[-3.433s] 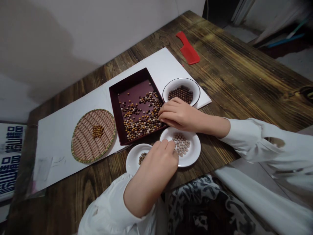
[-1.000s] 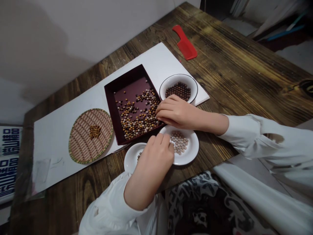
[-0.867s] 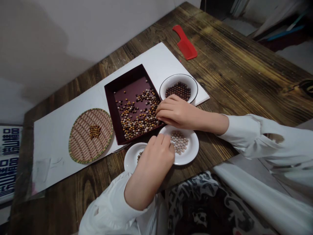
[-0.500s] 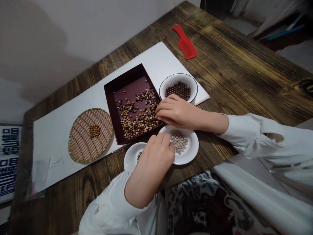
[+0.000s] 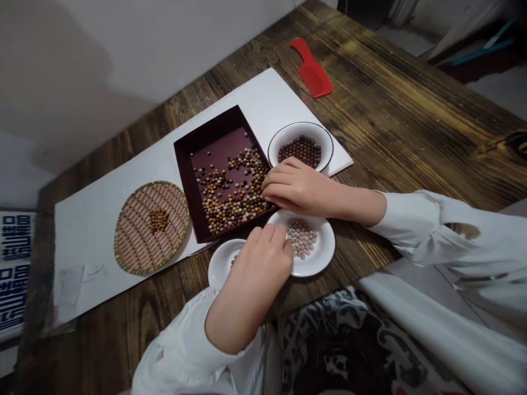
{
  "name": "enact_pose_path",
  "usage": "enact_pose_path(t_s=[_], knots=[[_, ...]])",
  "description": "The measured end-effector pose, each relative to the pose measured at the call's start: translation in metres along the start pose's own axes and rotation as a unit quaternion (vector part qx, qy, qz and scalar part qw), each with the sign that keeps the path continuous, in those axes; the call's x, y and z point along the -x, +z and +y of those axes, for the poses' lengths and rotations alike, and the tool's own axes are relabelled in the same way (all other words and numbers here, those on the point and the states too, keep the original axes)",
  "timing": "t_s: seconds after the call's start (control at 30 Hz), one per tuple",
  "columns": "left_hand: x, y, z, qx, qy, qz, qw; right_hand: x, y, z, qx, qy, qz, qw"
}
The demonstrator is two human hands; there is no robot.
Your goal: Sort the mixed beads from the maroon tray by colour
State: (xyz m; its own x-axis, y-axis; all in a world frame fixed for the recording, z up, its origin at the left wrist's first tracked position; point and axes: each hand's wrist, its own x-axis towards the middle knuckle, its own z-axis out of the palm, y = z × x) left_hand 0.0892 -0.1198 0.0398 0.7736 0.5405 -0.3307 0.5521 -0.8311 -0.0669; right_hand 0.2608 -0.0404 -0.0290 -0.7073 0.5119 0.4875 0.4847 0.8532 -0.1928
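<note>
A dark red rectangular tray [image 5: 186,175] holds several mixed brown, tan and dark beads [image 5: 230,192]. My right hand [image 5: 294,186] rests at the tray's near right corner, fingers curled together and pinching among the beads; what they hold is too small to see. My left hand [image 5: 257,269] lies over the gap between a small white dish [image 5: 219,262] and a white plate [image 5: 319,258] of pale beads, its fingers bent down on the plate's rim. A white bowl [image 5: 300,130] of dark brown beads stands behind my right hand.
A round woven tray [image 5: 138,241] with a small heap of golden beads sits to the left on a white sheet [image 5: 102,203]. A red comb [image 5: 312,69] lies on the wooden table [image 5: 411,120] at the back. Patterned cloth covers my lap below the table edge.
Both hands stay in place; only the view has drifted slightly, with the right fingertips still working among the beads.
</note>
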Motion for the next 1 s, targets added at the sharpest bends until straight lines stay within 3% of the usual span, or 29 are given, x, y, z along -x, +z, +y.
enact_pose_path(t_s=[0.4, 0.63, 1.0], knots=[[-0.003, 0.015, -0.005, -0.043, 0.006, 0.067, 0.997, 0.000, 0.002, 0.001, 0.009, -0.005, 0.011, 1.000], [-0.006, 0.009, -0.003, -0.028, -0.009, 0.025, 0.999, 0.000, 0.002, 0.001, 0.008, -0.002, 0.001, 1.000], [-0.005, 0.006, -0.002, -0.019, -0.007, 0.020, 1.000, 0.000, 0.000, 0.001, 0.014, -0.001, -0.001, 1.000]])
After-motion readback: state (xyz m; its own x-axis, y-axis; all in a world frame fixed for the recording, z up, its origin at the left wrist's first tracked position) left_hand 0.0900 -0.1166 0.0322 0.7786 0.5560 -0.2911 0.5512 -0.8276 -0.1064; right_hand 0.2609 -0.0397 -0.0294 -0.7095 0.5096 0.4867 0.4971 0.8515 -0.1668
